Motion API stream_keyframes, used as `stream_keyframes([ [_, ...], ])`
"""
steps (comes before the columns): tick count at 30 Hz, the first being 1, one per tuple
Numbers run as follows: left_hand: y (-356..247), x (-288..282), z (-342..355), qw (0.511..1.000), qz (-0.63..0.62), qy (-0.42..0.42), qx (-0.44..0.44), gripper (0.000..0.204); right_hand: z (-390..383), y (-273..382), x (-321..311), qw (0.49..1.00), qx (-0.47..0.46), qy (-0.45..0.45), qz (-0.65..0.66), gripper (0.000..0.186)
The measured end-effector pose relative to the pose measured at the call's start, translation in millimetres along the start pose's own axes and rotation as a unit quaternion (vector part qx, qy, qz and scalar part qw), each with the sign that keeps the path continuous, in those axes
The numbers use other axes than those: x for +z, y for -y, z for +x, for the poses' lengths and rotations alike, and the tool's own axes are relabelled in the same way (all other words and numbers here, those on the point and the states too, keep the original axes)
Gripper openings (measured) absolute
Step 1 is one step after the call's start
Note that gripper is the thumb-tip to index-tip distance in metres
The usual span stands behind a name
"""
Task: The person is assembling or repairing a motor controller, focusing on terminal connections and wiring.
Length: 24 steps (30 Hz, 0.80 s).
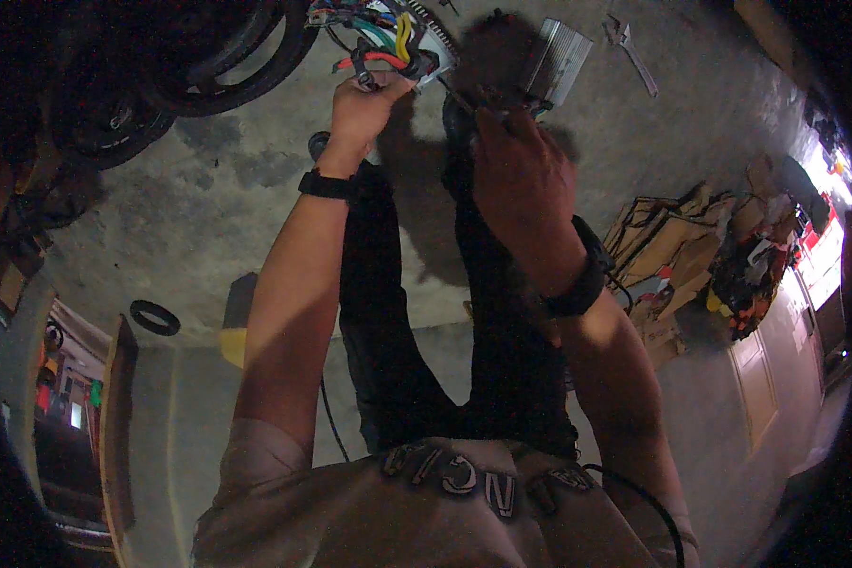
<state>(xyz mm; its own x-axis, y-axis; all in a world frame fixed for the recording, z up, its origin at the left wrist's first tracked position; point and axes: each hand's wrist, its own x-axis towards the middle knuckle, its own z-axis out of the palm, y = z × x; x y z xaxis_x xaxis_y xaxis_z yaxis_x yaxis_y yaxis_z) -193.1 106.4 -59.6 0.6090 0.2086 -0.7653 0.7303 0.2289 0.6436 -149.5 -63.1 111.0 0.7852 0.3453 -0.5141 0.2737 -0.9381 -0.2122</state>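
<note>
At the top of the head view, my left hand point(364, 112) is closed, its fingers pinching at the thick wires point(384, 59) of a multicoloured bundle. Red, yellow and green wires show above the fingers, beside a pale rounded metal part point(435, 40) with a ridged edge. To the right, my right hand point(523, 163) is in shadow with its fingers curled. A thin dark piece reaches from its fingertips toward the wires; its kind is too dark to make out. Just beyond this hand lies a finned silver metal box point(560, 62).
An adjustable wrench point(631, 59) lies on the concrete floor at the upper right. Dark wheels point(241, 71) stand at the upper left. Flattened cardboard point(667, 241) is heaped on the right. A black ring point(154, 318) lies at the left, near an open doorway point(76, 379).
</note>
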Motion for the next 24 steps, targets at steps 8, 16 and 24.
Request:
stream_keyframes([
  [8,2,2,1,0.999,-0.046,0.0,-0.017,0.023,-1,-2,1,0.999,0.018,0.026,-0.013,0.027],
  [16,-3,2,-2,1.0,-0.021,0.002,-0.011,0.024,0,9,1,0.991,-0.036,0.023,-0.129,0.033],
  [24,-5,0,-3,1.0,-0.016,0.006,-0.001,0.025,-9,0,9,0.964,-0.14,-0.062,-0.219,0.035],
])
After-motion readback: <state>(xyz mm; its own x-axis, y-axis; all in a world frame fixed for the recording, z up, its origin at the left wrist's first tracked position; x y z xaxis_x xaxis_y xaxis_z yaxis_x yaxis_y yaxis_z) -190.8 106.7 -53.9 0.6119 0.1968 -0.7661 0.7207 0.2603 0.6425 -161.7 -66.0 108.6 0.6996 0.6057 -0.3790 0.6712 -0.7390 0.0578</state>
